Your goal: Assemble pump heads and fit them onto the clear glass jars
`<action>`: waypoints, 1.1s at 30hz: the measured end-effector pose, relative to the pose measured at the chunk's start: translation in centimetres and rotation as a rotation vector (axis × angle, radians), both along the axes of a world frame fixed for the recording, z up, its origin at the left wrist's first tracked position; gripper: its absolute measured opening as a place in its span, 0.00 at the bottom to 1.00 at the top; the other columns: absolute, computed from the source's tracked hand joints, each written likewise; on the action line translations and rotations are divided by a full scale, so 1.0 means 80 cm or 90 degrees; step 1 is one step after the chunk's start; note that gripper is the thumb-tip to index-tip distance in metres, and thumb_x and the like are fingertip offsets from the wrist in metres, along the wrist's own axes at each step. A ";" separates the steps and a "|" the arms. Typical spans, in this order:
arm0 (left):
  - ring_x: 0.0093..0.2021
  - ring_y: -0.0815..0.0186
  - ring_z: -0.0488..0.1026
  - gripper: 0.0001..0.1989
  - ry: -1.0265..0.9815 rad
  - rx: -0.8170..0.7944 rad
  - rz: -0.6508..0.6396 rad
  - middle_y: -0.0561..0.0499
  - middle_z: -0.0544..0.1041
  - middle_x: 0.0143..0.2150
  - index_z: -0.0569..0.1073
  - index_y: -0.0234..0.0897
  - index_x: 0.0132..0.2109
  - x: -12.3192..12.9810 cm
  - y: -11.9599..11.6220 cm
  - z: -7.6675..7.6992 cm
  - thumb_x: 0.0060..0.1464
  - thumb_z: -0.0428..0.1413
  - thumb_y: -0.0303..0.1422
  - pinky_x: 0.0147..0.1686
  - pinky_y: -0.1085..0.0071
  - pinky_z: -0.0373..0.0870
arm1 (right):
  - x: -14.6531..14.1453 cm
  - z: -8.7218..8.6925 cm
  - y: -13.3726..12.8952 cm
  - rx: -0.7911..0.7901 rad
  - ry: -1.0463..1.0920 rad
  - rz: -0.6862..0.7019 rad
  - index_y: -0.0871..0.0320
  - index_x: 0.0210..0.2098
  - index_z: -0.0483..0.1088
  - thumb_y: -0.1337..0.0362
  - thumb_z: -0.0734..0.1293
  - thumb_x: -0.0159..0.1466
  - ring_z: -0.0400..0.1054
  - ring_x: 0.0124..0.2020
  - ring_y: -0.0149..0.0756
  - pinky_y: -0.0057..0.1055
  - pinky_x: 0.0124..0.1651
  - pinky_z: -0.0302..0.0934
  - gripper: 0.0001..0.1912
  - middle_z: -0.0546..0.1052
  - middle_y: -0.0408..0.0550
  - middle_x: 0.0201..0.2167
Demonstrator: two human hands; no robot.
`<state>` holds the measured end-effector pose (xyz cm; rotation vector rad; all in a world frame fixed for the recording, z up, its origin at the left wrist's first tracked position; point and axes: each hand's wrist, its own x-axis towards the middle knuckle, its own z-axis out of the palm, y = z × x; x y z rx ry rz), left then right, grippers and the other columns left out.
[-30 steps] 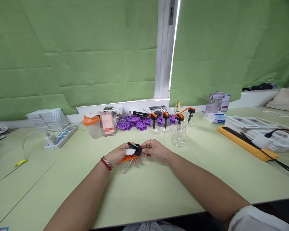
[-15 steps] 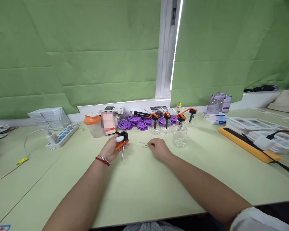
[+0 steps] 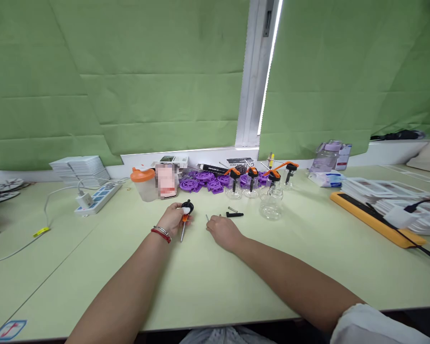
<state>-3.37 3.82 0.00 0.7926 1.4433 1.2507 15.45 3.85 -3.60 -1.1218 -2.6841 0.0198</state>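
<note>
Spring of coiled metal (image 3: 232, 209) lies beside a slim black plastic piece (image 3: 234, 214), just beyond the right hand (image 3: 224, 232) mid-frame; whether its bunched fingers grip anything is unclear. Left of centre, the left hand (image 3: 170, 220) clasps a black-and-orange plastic device (image 3: 188, 205). Behind, purple openwork plastic parts (image 3: 205, 182); right of centre, a clear glass jar (image 3: 271, 209).

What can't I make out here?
All in the head view:
Black-and-orange part: partly covered by the left hand.
Right hand: its own back hides whether it grips the thin metal rod.
Pink panel: pixelated blur hides part.
White sleeve: cut off by the bottom edge.
</note>
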 end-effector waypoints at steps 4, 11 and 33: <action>0.25 0.64 0.74 0.18 0.021 -0.011 -0.029 0.50 0.73 0.28 0.63 0.35 0.44 -0.003 0.001 -0.004 0.45 0.57 0.22 0.23 0.70 0.70 | 0.003 -0.002 0.004 -0.046 0.060 0.008 0.59 0.34 0.74 0.66 0.58 0.66 0.68 0.35 0.33 0.28 0.37 0.57 0.13 0.73 0.49 0.36; 0.22 0.72 0.69 0.22 0.085 0.075 -0.173 0.53 0.72 0.28 0.67 0.35 0.41 0.006 -0.012 -0.001 0.36 0.65 0.26 0.21 0.76 0.64 | 0.011 0.006 0.005 -0.150 0.398 -0.042 0.60 0.48 0.67 0.55 0.61 0.63 0.66 0.30 0.31 0.28 0.35 0.58 0.19 0.74 0.47 0.32; 0.22 0.70 0.69 0.17 0.525 0.032 -0.111 0.50 0.74 0.30 0.71 0.34 0.48 -0.019 0.000 -0.007 0.52 0.52 0.35 0.25 0.72 0.67 | 0.034 0.027 0.020 0.002 0.457 -0.248 0.58 0.22 0.62 0.61 0.55 0.63 0.57 0.22 0.30 0.27 0.26 0.44 0.15 0.67 0.43 0.19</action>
